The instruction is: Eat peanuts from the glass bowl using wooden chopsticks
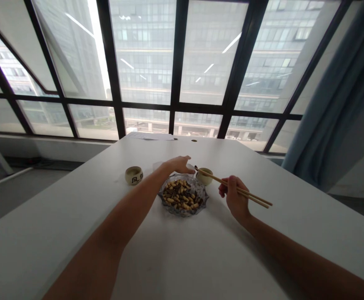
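My right hand (236,199) is wrapped round a pair of wooden chopsticks (257,199). Their tips come together over the rim of a small pale-green cup (205,178), and a small dark piece, seemingly a sunflower seed (196,168), shows at the tips. Reaching across behind a clear glass bowl (182,212), my left hand (180,164) has its fingers stretched out and its thumb apart, close to the tips. Peanuts and dark seeds (183,195) lie mixed in the bowl. Whether the left fingers touch the cup cannot be made out.
A second pale-green cup (133,176) with dark characters stands left of the bowl on the white table (157,258). White papers (150,136) and a small brown round thing (194,140) lie at the far edge. Windows and a blue curtain (328,100) border the table.
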A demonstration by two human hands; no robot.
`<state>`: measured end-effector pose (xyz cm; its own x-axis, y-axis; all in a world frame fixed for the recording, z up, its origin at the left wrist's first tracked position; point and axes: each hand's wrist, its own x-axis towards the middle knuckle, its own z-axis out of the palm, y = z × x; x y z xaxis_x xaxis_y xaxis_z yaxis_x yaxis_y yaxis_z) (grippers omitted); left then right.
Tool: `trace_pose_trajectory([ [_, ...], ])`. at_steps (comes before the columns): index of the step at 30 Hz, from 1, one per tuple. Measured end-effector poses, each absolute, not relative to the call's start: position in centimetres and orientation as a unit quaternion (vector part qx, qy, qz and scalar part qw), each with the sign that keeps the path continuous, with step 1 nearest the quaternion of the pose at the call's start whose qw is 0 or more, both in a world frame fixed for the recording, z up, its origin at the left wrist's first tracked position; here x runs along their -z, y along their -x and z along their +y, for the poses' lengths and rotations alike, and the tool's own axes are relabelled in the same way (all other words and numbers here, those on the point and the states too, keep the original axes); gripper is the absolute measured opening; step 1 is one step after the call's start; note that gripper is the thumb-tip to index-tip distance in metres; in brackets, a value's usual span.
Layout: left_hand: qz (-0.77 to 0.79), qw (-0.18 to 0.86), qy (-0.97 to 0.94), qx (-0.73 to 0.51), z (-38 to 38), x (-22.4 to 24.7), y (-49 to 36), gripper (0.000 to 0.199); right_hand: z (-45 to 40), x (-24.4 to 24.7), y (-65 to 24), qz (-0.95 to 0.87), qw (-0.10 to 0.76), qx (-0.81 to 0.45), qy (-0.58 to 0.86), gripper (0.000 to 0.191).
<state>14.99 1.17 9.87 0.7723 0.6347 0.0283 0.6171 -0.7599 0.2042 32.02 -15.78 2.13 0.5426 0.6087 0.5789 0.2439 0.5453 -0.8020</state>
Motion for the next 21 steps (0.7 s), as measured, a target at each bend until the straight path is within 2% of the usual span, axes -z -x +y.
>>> trace_pose_trajectory([
  [4,0.329,0.090,-0.934,-0.110,1.4,-8.7,-15.6,0.090,-15.9,-2.0,-32.3,-0.504,0.724,-0.087,0.463,0.047],
  [9,0.202,0.037,-0.958,-0.203,2.5,-8.4,-13.9,0.085,-16.0,-1.1,-32.8,-0.577,0.670,-0.029,0.467,0.038],
  [16,0.149,0.056,-0.966,-0.203,1.9,-9.6,-12.9,0.082,-15.5,-0.9,-32.4,-0.645,0.621,0.036,0.444,0.024],
  [21,0.137,0.052,-0.969,-0.197,1.4,-10.0,-13.1,0.080,-14.6,-1.1,-31.9,-0.638,0.616,0.014,0.462,0.028],
])
